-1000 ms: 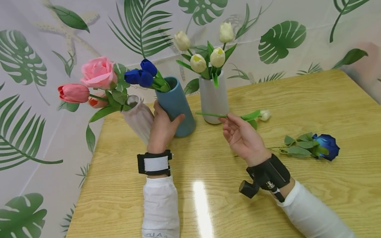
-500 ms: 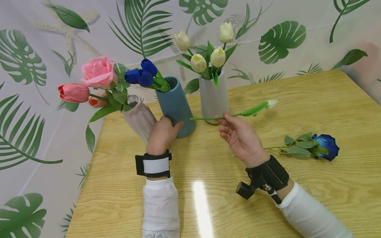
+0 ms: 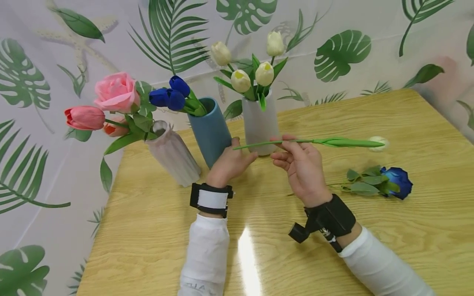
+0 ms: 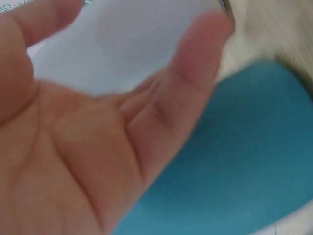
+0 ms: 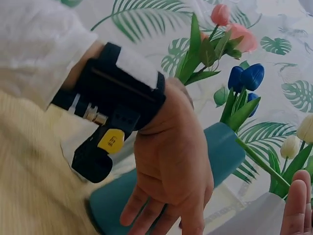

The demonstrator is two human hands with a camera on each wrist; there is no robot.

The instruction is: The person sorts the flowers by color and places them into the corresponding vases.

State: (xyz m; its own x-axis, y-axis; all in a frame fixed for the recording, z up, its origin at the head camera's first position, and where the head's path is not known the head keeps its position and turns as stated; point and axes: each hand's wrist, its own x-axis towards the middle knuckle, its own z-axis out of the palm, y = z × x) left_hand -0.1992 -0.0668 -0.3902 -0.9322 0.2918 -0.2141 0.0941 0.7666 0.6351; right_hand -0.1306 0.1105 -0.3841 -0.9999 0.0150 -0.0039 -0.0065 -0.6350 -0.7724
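Observation:
My right hand [image 3: 301, 168] pinches the green stem of a white tulip [image 3: 342, 142], which lies level with its blurred bloom pointing right. My left hand [image 3: 233, 162] is in front of the blue vase [image 3: 210, 133], its fingers extended toward the white vase [image 3: 260, 119]. In the left wrist view, its spread palm [image 4: 88, 147] has nothing in it, with the blue vase [image 4: 244, 156] behind. The white vase holds several white tulips [image 3: 264, 74]. Blue tulips [image 3: 174, 98] lean left out of the blue vase. In the right wrist view only fingertips of the right hand [image 5: 296, 203] show, beside the stem [image 5: 264, 161].
A pale fluted vase [image 3: 174, 154] on the left leans with a pink rose [image 3: 116, 92] and coral tulips [image 3: 85, 118]. On the wooden table [image 3: 155, 230] a blue rose [image 3: 396, 183] lies at right. A leaf-print cloth [image 3: 296, 20] hangs behind.
My left hand has left the blue vase and moved right toward the white vase. The tulip in my right hand has swung, so its bloom now sits farther right.

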